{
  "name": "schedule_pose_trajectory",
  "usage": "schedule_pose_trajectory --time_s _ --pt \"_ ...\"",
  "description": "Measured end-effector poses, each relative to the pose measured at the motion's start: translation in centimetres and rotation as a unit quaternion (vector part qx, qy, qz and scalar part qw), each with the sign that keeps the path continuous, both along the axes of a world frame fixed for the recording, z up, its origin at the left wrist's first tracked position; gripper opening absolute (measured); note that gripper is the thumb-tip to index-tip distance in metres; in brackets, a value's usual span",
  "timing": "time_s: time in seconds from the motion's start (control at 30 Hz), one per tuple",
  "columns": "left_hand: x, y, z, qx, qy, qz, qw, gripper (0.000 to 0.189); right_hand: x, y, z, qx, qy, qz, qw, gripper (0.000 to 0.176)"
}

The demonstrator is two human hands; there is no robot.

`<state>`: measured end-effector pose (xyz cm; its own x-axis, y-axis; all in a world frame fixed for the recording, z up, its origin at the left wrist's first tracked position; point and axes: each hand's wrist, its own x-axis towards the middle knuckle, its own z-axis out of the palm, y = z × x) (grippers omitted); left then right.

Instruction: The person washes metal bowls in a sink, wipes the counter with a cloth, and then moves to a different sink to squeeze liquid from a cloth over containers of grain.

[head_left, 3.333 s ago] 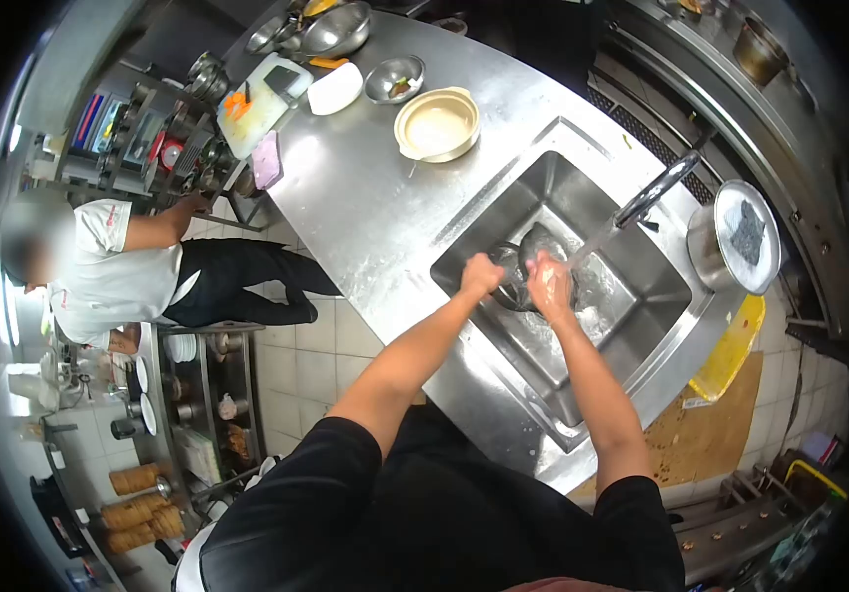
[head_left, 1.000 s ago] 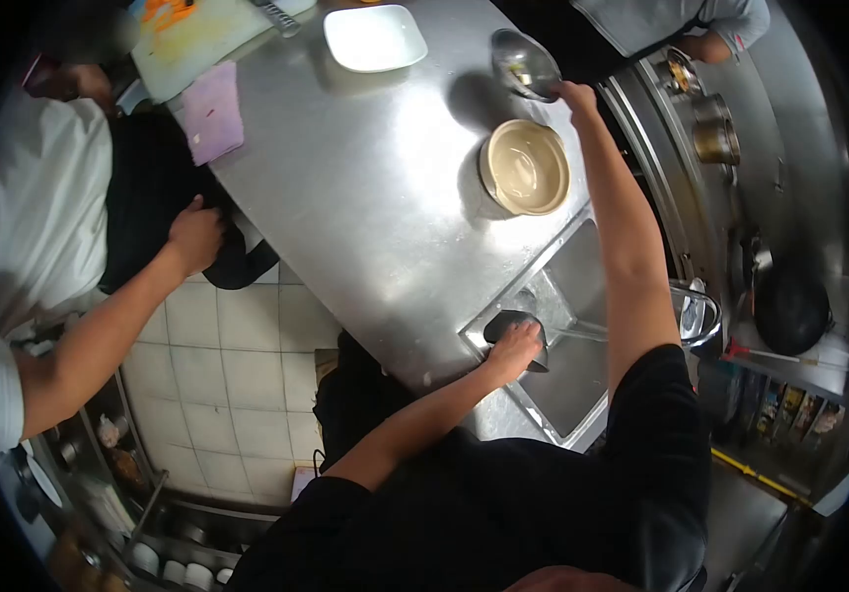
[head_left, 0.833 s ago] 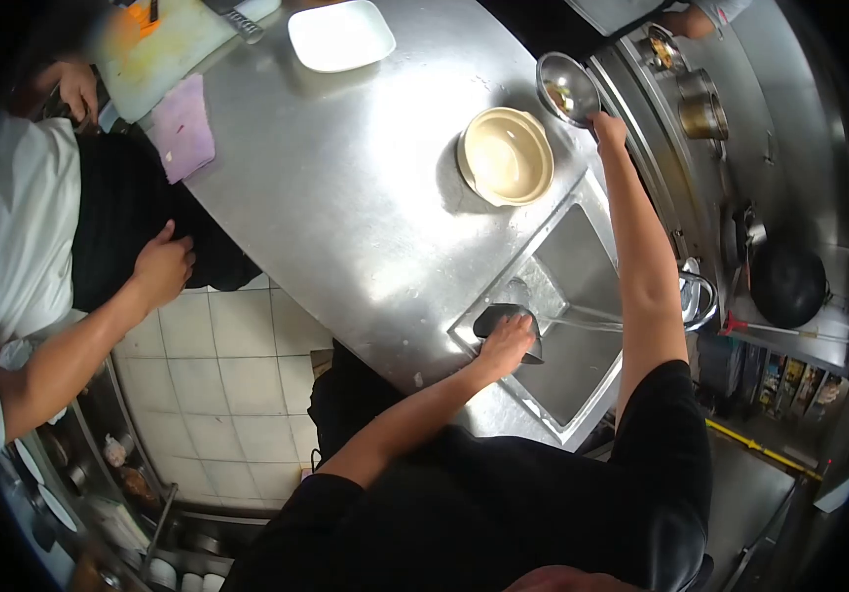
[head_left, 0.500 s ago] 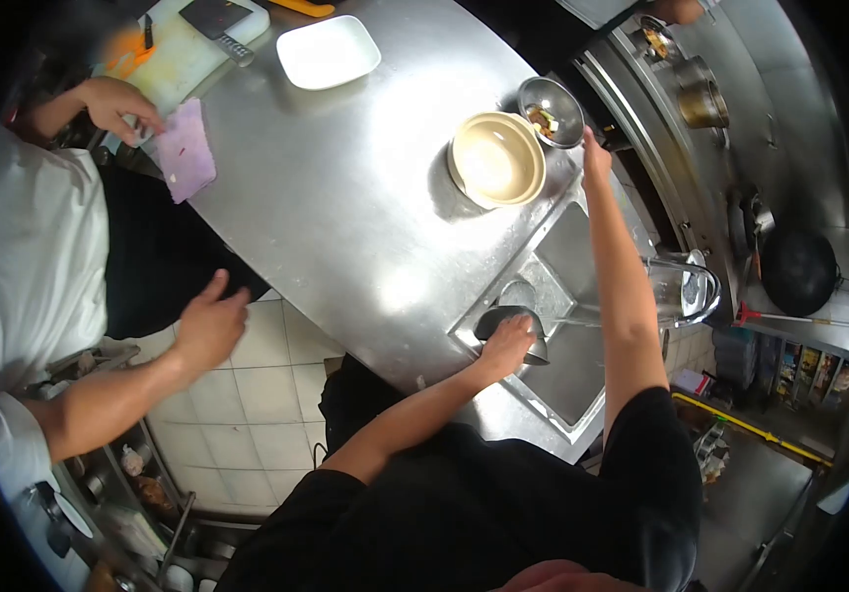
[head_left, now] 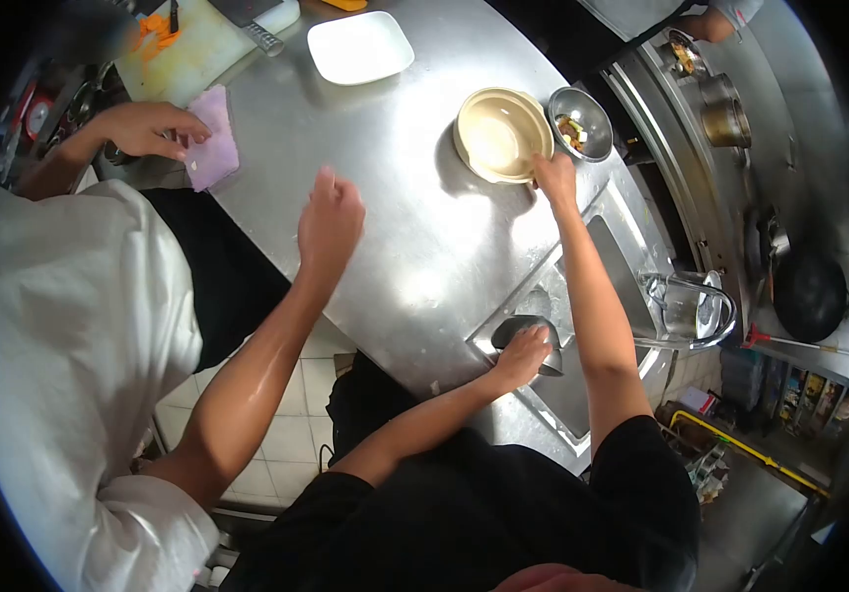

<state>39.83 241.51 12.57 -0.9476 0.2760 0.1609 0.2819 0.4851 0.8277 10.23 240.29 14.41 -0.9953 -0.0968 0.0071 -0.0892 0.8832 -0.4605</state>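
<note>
My right hand [head_left: 554, 180] grips the near edge of a cream-coloured clay pot [head_left: 501, 138], which stands on the steel counter with nothing visible inside. Beside the pot is a small metal bowl [head_left: 592, 120] with pieces of food at its bottom. My left hand [head_left: 525, 357] holds a tilted, dark-looking metal bowl [head_left: 511, 331] by its rim, above the corner of the sink [head_left: 567, 419]. The fingertips of that hand are partly hidden by the bowl.
A co-worker's hand [head_left: 332, 222] reaches over the counter [head_left: 385, 187]; the other is by a purple cloth [head_left: 215, 148]. A white dish [head_left: 360, 47] and cutting board [head_left: 183, 54] lie at the back. A faucet [head_left: 710, 340] arches beside the sink.
My right hand has gone from the small metal bowl to the clay pot's edge. The co-worker has leaned in, one hand now over the counter. The whole view has shifted slightly.
</note>
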Motion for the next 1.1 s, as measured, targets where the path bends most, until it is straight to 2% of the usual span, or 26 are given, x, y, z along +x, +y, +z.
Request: schedule_pose_trajectory --time_s 0.03,0.07,0.1,0.13,0.2,0.23,0.27,0.37,0.4,0.43,0.47,0.5,0.53,0.6,0.67,0.7,0.73,0.77,0.83,0.87,0.93,0.97,1.0,1.03,1.07,1.1 --pt "-0.1 -0.5 0.2 -0.012 0.015 0.004 1.000 0.013 0.2 0.0 0.0 0.019 0.026 0.059 0.998 0.040" --pt "-2.4 -3.6 -0.9 -0.059 0.070 0.067 0.994 0.012 2.1 -2.0 4.3 0.084 0.112 0.024 0.990 0.041" --pt "-6.4 -9.1 -3.2 -0.118 0.146 0.135 0.973 0.011 3.6 -4.1 7.4 0.080 0.153 -0.049 0.984 0.036" --pt "-10.5 -15.3 -5.5 -0.166 0.214 0.170 0.948 0.010 4.0 -5.4 8.5 0.044 0.170 -0.038 0.984 0.036" --pt "-14.4 -21.6 -7.0 -0.202 0.265 0.205 0.920 0.010 3.8 -10.3 7.5 0.017 0.256 0.132 0.958 0.032" --pt "-14.3 -20.9 -7.0 -0.202 0.260 0.207 0.921 0.010 3.6 -13.4 7.0 0.021 0.270 0.226 0.936 0.027" --pt "-12.6 -18.2 -6.6 -0.195 0.237 0.200 0.930 0.010 3.7 -16.8 7.2 0.071 0.233 0.239 0.940 0.025" --pt "-1.0 -3.0 -2.5 -0.067 0.009 0.111 0.992 0.013 0.0 -23.2 5.6 0.137 0.218 0.296 0.920 0.023" --pt "-2.2 -4.6 -1.7 -0.056 0.005 0.086 0.995 0.014 -1.1 -24.2 5.2 0.159 0.220 0.295 0.916 0.024" --pt "-2.5 -4.8 -2.6 -0.069 0.024 0.101 0.992 0.016 -2.2 -24.6 4.9 0.184 0.222 0.293 0.912 0.026" --pt "-5.9 -8.9 -2.8 -0.088 0.064 0.102 0.989 0.017 -2.8 -24.4 5.2 0.183 0.225 0.292 0.911 0.026" --pt "-11.4 -15.7 -5.2 -0.163 0.183 0.152 0.957 0.018 -3.5 -23.7 5.3 0.176 0.242 0.288 0.910 0.018" --pt "-14.1 -18.7 -5.7 -0.180 0.226 0.174 0.941 0.020 -3.7 -22.6 5.3 0.170 0.255 0.287 0.908 0.011" --pt "-15.4 -18.6 -5.8 -0.182 0.260 0.198 0.927 0.023 -2.3 -19.2 7.4 0.077 0.246 0.243 0.935 0.018" --pt "-11.6 -11.6 -4.2 -0.151 0.237 0.194 0.940 0.026 1.1 -14.5 9.8 -0.064 0.179 0.183 0.965 0.025" --pt "-11.7 -6.3 -3.2 -0.163 0.060 0.444 0.879 0.024 3.4 -11.1 10.5 -0.129 0.111 0.141 0.975 0.027" --pt "-6.0 -1.9 -2.1 -0.078 -0.028 0.246 0.966 0.018 5.5 -7.1 9.9 -0.191 0.077 0.124 0.971 0.022" --pt "-0.2 1.0 -0.9 0.009 -0.104 0.032 0.994 0.013 8.6 -1.9 8.5 -0.250 0.016 0.038 0.968 0.022" --pt "-1.7 0.4 -1.0 -0.076 -0.078 -0.026 0.994 0.011 13.0 8.6 4.2 -0.413 -0.097 -0.111 0.899 0.026" --pt "-2.3 0.2 -0.7 -0.082 -0.103 -0.009 0.991 0.014 16.2 12.1 4.0 -0.598 -0.117 -0.220 0.762 0.029" --pt "-3.4 0.5 -0.9 -0.086 -0.137 0.037 0.986 0.015 19.5 23.6 -1.4 -0.815 -0.096 -0.341 0.458 0.044" --pt "-3.8 0.7 -0.4 -0.086 -0.122 0.066 0.987 0.013 20.9 25.5 -3.1 -0.779 0.009 -0.428 0.457 0.032" --pt "-4.1 2.1 -1.5 -0.066 -0.174 0.041 0.982 0.012 22.5 30.5 -7.2 -0.787 -0.067 -0.326 0.519 0.034" --pt "-5.4 3.0 -2.5 -0.051 -0.219 0.037 0.974 0.012 24.0 25.5 -1.2 -0.725 -0.099 -0.399 0.553 0.038" --pt "-5.1 3.8 -1.0 -0.049 -0.226 0.072 0.970 0.010 25.1 28.2 -3.9 -0.685 -0.132 -0.294 0.653 0.046" --pt "-5.0 3.9 1.2 -0.064 -0.230 0.076 0.968 0.011 25.9 26.3 -1.7 -0.574 -0.121 -0.344 0.733 0.039"
